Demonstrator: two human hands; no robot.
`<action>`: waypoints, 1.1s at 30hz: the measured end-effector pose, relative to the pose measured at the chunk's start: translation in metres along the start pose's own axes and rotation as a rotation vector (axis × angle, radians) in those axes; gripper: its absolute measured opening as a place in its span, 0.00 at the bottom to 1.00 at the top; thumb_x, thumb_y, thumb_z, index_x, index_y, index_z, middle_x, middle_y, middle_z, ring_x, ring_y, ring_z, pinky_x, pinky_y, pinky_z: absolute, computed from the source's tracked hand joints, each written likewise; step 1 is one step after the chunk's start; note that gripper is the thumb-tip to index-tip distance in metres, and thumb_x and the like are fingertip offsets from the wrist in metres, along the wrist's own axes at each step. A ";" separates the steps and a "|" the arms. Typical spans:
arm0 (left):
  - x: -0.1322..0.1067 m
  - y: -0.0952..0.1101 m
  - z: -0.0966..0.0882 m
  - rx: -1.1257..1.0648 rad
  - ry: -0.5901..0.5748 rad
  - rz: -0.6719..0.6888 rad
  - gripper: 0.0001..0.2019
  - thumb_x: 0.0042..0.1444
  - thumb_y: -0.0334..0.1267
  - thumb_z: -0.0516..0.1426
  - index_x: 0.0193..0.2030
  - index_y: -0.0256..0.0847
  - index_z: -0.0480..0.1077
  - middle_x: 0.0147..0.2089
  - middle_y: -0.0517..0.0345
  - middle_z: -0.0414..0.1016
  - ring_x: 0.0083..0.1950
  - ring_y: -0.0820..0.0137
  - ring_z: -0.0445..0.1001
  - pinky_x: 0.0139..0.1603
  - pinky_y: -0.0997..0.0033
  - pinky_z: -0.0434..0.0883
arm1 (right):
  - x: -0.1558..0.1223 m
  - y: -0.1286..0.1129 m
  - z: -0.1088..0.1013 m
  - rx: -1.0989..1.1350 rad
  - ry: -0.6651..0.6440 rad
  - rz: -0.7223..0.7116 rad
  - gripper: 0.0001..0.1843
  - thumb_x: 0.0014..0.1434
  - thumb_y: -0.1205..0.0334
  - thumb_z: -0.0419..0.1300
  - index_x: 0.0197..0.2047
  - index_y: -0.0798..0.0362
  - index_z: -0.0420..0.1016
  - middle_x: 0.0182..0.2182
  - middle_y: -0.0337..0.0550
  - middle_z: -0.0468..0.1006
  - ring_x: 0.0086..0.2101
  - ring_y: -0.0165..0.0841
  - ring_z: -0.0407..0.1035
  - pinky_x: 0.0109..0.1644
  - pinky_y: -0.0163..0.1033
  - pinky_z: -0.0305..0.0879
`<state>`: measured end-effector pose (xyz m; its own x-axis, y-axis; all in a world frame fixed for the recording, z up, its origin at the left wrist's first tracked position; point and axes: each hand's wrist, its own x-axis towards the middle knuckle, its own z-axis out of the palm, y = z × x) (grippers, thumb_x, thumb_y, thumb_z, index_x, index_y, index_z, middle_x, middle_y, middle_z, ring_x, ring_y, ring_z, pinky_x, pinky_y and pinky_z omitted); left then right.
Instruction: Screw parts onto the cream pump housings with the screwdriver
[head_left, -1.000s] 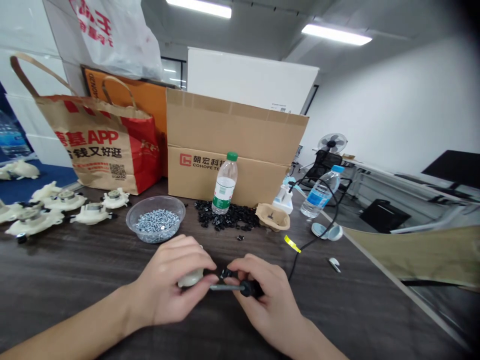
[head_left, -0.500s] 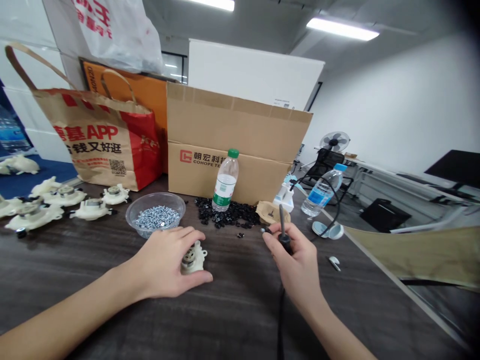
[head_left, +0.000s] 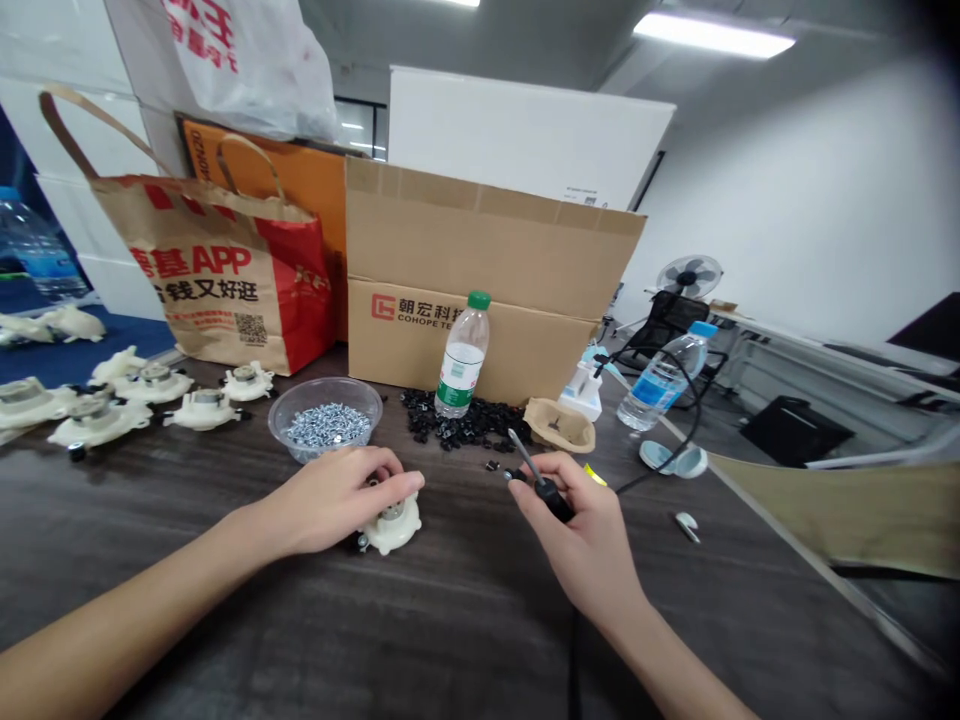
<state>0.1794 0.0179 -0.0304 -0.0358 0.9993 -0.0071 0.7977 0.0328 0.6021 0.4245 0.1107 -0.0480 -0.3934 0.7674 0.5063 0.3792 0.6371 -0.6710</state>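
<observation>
My left hand [head_left: 341,502] is closed around a cream plastic housing [head_left: 397,528] with a metal motor-like centre, which rests on the dark table. At the housing's near left side sits a small black piece with a screw [head_left: 362,543]; fingers cover much of the top. Over to the right, my right hand [head_left: 589,530] grips a screwdriver [head_left: 553,497] by its black handle, its shaft pointing up and left. Thumb and forefinger of that hand also pinch a small black clip with a screw [head_left: 511,475]. A black cord [head_left: 574,660] runs below this hand.
A clear bowl of screws [head_left: 279,432] stands behind my left hand. Beyond lie a pile of black clips [head_left: 480,432], a green-capped bottle [head_left: 461,360] and a cardboard tray [head_left: 581,440]. Several similar housings [head_left: 202,410] are at left; a blue-capped bottle [head_left: 660,385] is at right.
The housing has been turned under my left hand, so the small black piece with its screw now shows at its near left. The screwdriver has tipped from upright to leaning left.
</observation>
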 end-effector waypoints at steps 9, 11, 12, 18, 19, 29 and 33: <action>-0.002 0.001 0.004 0.274 0.097 -0.160 0.29 0.53 0.67 0.50 0.32 0.40 0.70 0.32 0.53 0.74 0.35 0.61 0.71 0.32 0.66 0.57 | -0.001 0.001 0.002 -0.013 -0.057 0.023 0.07 0.59 0.55 0.60 0.34 0.49 0.69 0.23 0.32 0.69 0.24 0.29 0.62 0.28 0.34 0.56; -0.004 0.003 0.003 0.267 0.039 -0.168 0.30 0.51 0.68 0.51 0.28 0.39 0.69 0.30 0.54 0.74 0.34 0.61 0.71 0.31 0.67 0.56 | -0.001 0.000 0.003 -0.010 -0.083 0.022 0.07 0.59 0.55 0.60 0.34 0.49 0.69 0.24 0.33 0.70 0.24 0.29 0.63 0.28 0.34 0.57; -0.004 0.003 0.003 0.233 0.007 -0.164 0.29 0.50 0.68 0.52 0.27 0.39 0.69 0.29 0.55 0.74 0.33 0.62 0.71 0.30 0.68 0.56 | -0.001 0.000 0.004 -0.008 -0.098 0.023 0.07 0.60 0.55 0.59 0.34 0.49 0.69 0.24 0.33 0.71 0.25 0.29 0.63 0.29 0.34 0.57; -0.002 0.000 0.014 -0.218 -0.083 -0.102 0.23 0.43 0.56 0.65 0.34 0.41 0.65 0.31 0.64 0.74 0.33 0.68 0.70 0.28 0.74 0.59 | -0.003 -0.004 0.005 -0.019 -0.196 -0.006 0.07 0.60 0.56 0.59 0.35 0.49 0.71 0.24 0.34 0.72 0.25 0.30 0.64 0.29 0.35 0.57; -0.001 0.000 0.016 -0.316 -0.091 -0.079 0.23 0.42 0.53 0.66 0.35 0.41 0.63 0.32 0.65 0.74 0.34 0.69 0.70 0.29 0.75 0.60 | -0.004 -0.004 0.006 -0.018 -0.215 -0.015 0.07 0.60 0.56 0.59 0.35 0.49 0.71 0.24 0.34 0.72 0.25 0.30 0.64 0.29 0.36 0.58; -0.005 0.008 0.030 -0.760 -0.301 -0.014 0.25 0.44 0.40 0.68 0.46 0.41 0.60 0.33 0.66 0.69 0.30 0.75 0.64 0.29 0.76 0.64 | -0.012 -0.013 0.012 -0.009 -0.362 -0.015 0.05 0.59 0.58 0.59 0.37 0.48 0.75 0.26 0.33 0.76 0.27 0.30 0.66 0.31 0.35 0.59; -0.006 0.007 0.035 -0.698 -0.244 0.085 0.25 0.42 0.40 0.69 0.45 0.41 0.62 0.34 0.66 0.69 0.34 0.74 0.66 0.33 0.75 0.64 | -0.013 -0.014 0.013 -0.014 -0.395 -0.040 0.04 0.59 0.59 0.60 0.38 0.46 0.75 0.27 0.32 0.77 0.27 0.30 0.68 0.34 0.35 0.61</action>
<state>0.2062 0.0123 -0.0537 0.2082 0.9758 -0.0663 0.2211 0.0191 0.9751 0.4136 0.0910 -0.0522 -0.6989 0.6568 0.2830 0.3674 0.6692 -0.6459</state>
